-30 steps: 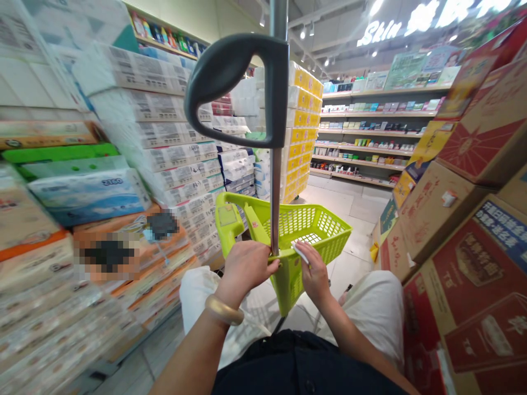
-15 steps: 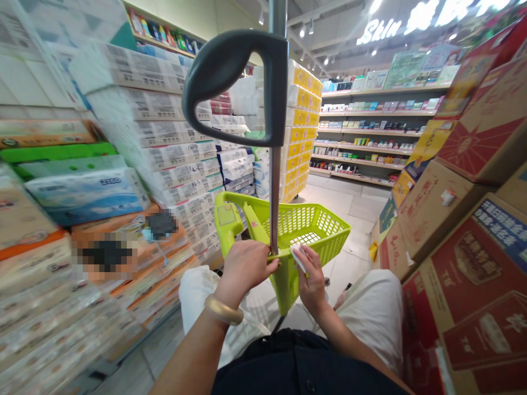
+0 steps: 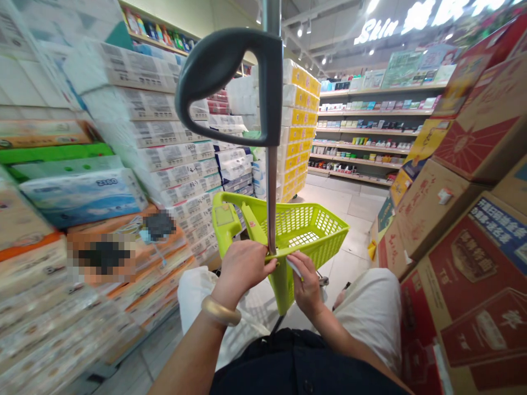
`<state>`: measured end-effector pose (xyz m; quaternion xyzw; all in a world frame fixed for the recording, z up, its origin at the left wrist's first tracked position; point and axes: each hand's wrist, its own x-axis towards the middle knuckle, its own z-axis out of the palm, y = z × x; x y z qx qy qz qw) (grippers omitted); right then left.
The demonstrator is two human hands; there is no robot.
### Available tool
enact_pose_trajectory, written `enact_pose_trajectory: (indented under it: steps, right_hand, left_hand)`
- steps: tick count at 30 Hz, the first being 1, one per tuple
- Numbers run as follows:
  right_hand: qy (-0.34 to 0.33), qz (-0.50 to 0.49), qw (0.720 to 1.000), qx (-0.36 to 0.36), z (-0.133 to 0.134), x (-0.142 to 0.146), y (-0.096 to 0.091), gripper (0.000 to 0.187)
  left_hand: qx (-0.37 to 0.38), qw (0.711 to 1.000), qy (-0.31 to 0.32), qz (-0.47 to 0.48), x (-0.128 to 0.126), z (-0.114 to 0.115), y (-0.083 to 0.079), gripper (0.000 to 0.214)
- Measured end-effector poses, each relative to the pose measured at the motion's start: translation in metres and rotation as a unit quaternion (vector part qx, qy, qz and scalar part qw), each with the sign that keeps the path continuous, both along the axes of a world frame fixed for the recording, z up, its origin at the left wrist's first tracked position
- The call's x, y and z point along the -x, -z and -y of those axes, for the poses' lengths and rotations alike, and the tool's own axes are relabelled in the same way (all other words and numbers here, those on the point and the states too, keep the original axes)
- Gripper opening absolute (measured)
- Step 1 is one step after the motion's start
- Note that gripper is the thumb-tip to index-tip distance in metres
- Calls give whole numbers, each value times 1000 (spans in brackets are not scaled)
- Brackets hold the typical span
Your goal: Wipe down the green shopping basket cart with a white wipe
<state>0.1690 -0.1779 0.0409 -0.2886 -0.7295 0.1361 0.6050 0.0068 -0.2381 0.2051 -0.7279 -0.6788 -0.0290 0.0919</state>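
Observation:
A lime green shopping basket (image 3: 325,225) stands on the floor in front of my knees. Its metal pull rod rises to a dark grey handle (image 3: 230,82) near the camera. My left hand (image 3: 242,269), with a gold bangle at the wrist, is closed on the basket's near rim at the foot of the rod. My right hand (image 3: 304,280) pinches a small white cloth or tissue (image 3: 293,267) against the rim's outer side.
Stacked tissue and paper packs (image 3: 102,197) line the left. Red and brown cartons (image 3: 465,219) pile up on the right. The tiled aisle (image 3: 349,203) runs ahead to shelves of small goods (image 3: 362,142). A yellow stack (image 3: 300,126) stands mid-aisle.
My right hand with the white cloth has slid down from the top of the rim to its outer face. The left hand has kept its grip. The view shifted slightly.

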Motion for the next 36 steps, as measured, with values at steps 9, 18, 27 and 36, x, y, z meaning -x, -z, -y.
enact_pose_trajectory:
  steps: [9, 18, 27, 36]
  right_hand:
    - [52, -25, 998, 32, -11, -7, 7, 32]
    - [-9, -71, 997, 19, 8, -7, -31, 33]
    - [-45, 104, 993, -38, -3, 13, -36, 49]
    - [7, 68, 997, 26, -14, 10, -19, 48]
  left_hand:
    - [0, 1000, 5, -6, 1, 1, -2, 40]
    - [6, 1000, 12, -8, 10, 4, -5, 40]
    - [5, 999, 31, -16, 26, 7, -5, 40]
    - [-1, 999, 33, 15, 40, 11, -5, 39]
